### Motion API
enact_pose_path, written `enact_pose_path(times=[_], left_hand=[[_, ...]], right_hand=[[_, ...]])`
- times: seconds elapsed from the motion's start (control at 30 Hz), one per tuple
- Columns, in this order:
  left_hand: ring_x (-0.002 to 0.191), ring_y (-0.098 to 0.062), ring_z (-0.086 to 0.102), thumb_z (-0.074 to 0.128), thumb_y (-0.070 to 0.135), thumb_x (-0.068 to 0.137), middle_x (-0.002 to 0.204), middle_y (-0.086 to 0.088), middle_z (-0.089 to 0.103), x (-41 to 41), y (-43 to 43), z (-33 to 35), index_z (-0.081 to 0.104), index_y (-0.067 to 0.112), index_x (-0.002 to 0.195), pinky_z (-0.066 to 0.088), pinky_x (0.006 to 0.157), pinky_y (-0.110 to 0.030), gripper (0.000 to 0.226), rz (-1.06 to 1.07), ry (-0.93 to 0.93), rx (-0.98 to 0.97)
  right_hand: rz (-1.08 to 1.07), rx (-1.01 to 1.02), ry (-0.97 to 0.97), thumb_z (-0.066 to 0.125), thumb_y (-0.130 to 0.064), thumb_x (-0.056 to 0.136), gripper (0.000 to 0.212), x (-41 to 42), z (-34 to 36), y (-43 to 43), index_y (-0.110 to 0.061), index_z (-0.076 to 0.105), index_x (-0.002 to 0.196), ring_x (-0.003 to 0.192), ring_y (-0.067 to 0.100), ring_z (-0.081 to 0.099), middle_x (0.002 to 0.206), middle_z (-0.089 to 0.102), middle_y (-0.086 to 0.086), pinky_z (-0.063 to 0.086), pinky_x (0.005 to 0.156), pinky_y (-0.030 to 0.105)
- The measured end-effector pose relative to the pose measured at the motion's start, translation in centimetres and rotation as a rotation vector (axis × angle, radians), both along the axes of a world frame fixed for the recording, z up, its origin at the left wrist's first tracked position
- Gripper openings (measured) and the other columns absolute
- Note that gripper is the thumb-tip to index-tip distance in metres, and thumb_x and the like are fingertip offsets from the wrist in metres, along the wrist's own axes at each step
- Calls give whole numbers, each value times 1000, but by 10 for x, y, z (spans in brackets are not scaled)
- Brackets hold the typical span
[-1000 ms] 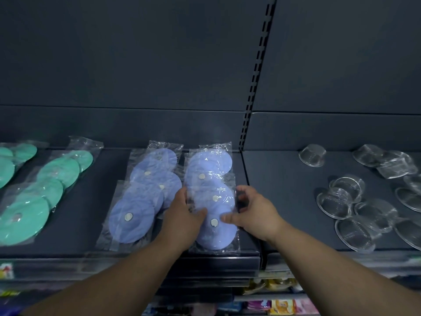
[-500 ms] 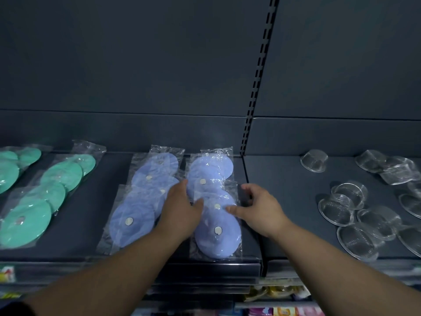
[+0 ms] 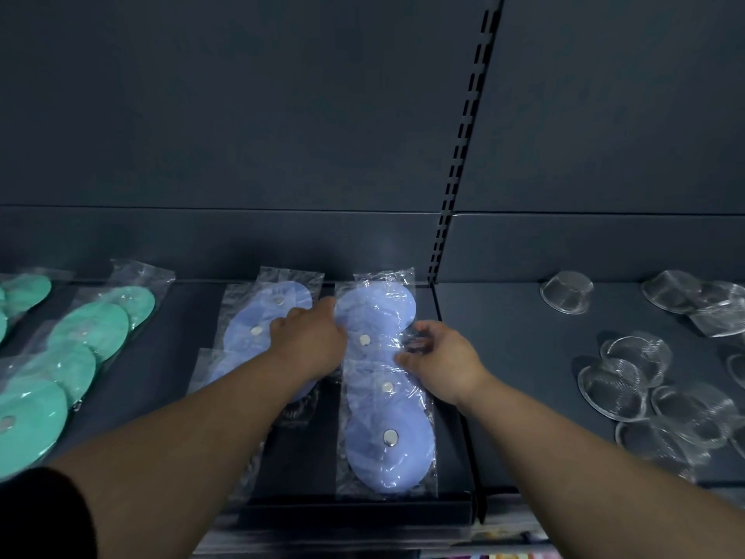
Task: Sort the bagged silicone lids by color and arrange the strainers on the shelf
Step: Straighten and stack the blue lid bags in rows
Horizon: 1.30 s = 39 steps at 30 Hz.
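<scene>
We steady clear bag of round blue silicone lids [image 3: 387, 421] to line up blue column; right hand [image 3: 439, 357] pinches its right edge; left hand [image 3: 310, 340] against left edge, fingers bent, grip impossible to tell.

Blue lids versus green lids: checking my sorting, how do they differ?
Colour: the blue lids are pale blue, the green lids mint green. Place: the green lids lie at the left end of the shelf, the blue lids nearer the middle. Handling: the left hand and right hand are on the blue lids; nothing touches the green lids. Both are in clear bags, in overlapping rows.
</scene>
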<state>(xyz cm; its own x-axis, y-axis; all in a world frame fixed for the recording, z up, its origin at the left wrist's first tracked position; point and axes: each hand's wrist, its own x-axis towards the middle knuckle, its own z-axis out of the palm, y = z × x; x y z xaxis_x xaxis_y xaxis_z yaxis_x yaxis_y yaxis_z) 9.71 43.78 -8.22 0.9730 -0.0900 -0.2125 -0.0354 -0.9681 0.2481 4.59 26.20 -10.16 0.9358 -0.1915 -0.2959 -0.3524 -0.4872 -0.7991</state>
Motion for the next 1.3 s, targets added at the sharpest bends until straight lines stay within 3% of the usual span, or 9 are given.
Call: enact_pose_path(times=[0.33, 0.4, 0.57, 0.73, 0.83, 1.07, 1.13, 1.2, 1.3], left_hand=[[111, -28, 56, 37, 34, 97, 117, -7, 64, -11, -5, -4, 28, 21, 146, 42, 98, -39, 51, -67, -17, -162], [113, -29, 55, 39, 33, 96, 123, -8, 61, -7, -2, -6, 34, 19, 143, 42, 98, -39, 49, -45, -25, -180], [124, -33, 44, 39, 43, 97, 135, -11, 52, 6, 3, -6, 39, 15, 136, 36, 98, -39, 48, -8, 10, -69], [132, -31, 41, 31, 44, 99, 142, -11, 47, 12, -4, -9, 24, 15, 146, 23, 112, -42, 56, -7, 109, -57], [135, -30, 36, 32, 45, 98, 144, -12, 45, 13, -5, -10, 22, 15, 147, 12, 117, -46, 59, 24, 132, -71], [130, -27, 44, 37, 41, 96, 135, -3, 55, 12, -12, -3, 24, 17, 147, 15, 116, -43, 57, 13, 116, -213], [121, -28, 51, 40, 39, 96, 130, -5, 58, 6, -18, 1, 33, 15, 140, 33, 102, -32, 50, -7, 103, -307], [106, -23, 54, 44, 33, 97, 128, -4, 56, -4, -25, 2, 41, 15, 132, 34, 81, -22, 40, -12, 132, -447], [96, -13, 53, 49, 26, 94, 124, 1, 55, -14, -36, -3, 44, 18, 131, 37, 70, -21, 39, 75, 173, -684]], right_hand=[[-112, 139, -42, 56, -7, 91, 27, 0, -1, -6, -15, 60, 116, 54, 9, 56, 84, 66, -1, 46, 48, 12], [-121, 154, -42, 58, -8, 91, 27, 4, 0, -5, -16, 60, 116, 50, 6, 56, 84, 64, -1, 47, 48, 13], [-146, 178, -19, 73, -18, 82, 38, 11, -5, 3, -13, 58, 116, 71, 18, 62, 93, 64, 0, 56, 76, 35], [-142, 219, 26, 71, -19, 84, 38, 14, -4, 6, -20, 52, 117, 65, 15, 60, 93, 66, 3, 54, 70, 30], [-161, 303, 36, 65, -9, 88, 29, 12, -2, 7, -18, 51, 112, 55, 11, 54, 89, 60, 5, 49, 51, 21], [-167, 363, 19, 56, 0, 91, 35, 6, -5, -3, -22, 53, 118, 42, 7, 45, 64, 55, 3, 38, 41, 17], [-158, 341, 22, 55, 0, 91, 34, 4, -4, -10, -24, 53, 115, 41, 6, 45, 59, 54, 0, 38, 42, 17], [-152, 318, 34, 57, 0, 89, 35, 3, -3, -16, -21, 56, 117, 48, 9, 48, 63, 57, 0, 43, 50, 22], [-155, 258, 23, 62, -3, 86, 38, 5, -2, -17, -21, 55, 118, 54, 13, 55, 73, 64, 0, 49, 57, 28]])
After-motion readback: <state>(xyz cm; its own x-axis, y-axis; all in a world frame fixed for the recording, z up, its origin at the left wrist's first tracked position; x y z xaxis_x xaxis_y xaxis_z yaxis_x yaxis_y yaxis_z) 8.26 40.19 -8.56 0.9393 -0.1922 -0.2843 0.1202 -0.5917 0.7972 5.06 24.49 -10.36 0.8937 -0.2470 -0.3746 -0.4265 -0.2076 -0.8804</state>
